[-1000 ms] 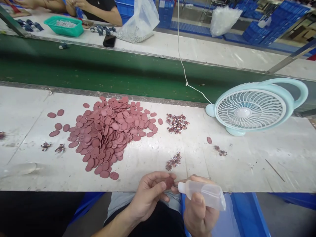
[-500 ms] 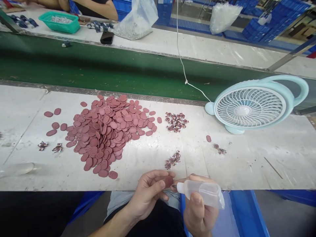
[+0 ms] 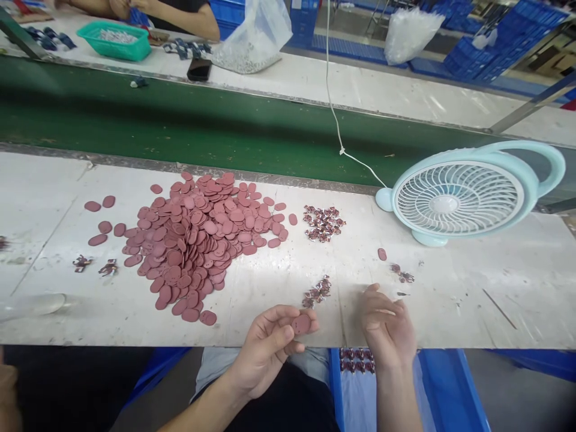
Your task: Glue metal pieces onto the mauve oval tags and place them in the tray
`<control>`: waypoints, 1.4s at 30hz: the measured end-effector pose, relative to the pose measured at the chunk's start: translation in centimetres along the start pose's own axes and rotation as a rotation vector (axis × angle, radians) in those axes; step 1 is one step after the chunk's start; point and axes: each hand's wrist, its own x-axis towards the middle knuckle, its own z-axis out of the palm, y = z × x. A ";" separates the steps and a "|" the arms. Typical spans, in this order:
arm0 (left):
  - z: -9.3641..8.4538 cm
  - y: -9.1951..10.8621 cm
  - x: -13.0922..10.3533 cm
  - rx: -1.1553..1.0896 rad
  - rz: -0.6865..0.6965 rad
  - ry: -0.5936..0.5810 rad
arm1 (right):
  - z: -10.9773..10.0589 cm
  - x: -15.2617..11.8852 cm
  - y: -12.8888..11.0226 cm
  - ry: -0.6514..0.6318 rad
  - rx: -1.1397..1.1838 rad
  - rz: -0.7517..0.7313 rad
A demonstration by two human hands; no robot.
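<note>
My left hand (image 3: pixel 265 348) pinches a reddish-brown oval piece (image 3: pixel 301 324) with small holes between thumb and fingers, above the table's front edge. My right hand (image 3: pixel 389 327) is over the table to the right, its fingers loosely bent and apart. A thin dark tip (image 3: pixel 404 294) shows just beyond its fingers; whatever it belongs to is hidden. Behind my left hand lies a small cluster of brown and silvery parts (image 3: pixel 317 292), with a larger cluster (image 3: pixel 324 224) farther back. A big heap of oval pieces (image 3: pixel 193 240) covers the left-centre of the table.
A pale blue fan (image 3: pixel 445 204) stands at the right, its white cord running back. One oval piece (image 3: pixel 382 254) and a few small parts (image 3: pixel 402 273) lie near it. Below the table edge is a blue crate (image 3: pixel 454 390) with rows of parts. Another person's arms (image 3: pixel 193 21) are across the green channel.
My right hand has moved right and away from my left hand; the clear bottle it held is no longer recognisable in view. The oval piece in my left hand now faces up more. Parts in the crate are uncovered.
</note>
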 end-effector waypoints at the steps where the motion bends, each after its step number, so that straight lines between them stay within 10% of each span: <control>1: -0.1 0.1 0.1 -0.006 0.003 0.007 | -0.6 0.3 -0.9 -0.031 -0.013 0.014; 5: -0.5 0.6 0.2 -0.004 0.021 0.059 | -1.0 0.0 -0.6 -0.100 -0.187 -0.047; 11: -1.1 1.5 -0.1 0.017 0.032 0.153 | 0.6 -0.5 5.7 0.133 -1.722 -0.436; 20: -1.3 1.7 -0.3 0.060 0.033 0.133 | 1.5 4.3 5.2 -0.046 -2.412 -0.298; 27: -1.4 1.6 -0.3 0.083 0.021 0.155 | 2.2 4.5 3.6 0.079 -2.411 -0.363; 42: 0.9 0.2 0.6 0.084 -0.043 0.086 | 0.0 -0.3 8.1 0.140 -1.473 -0.197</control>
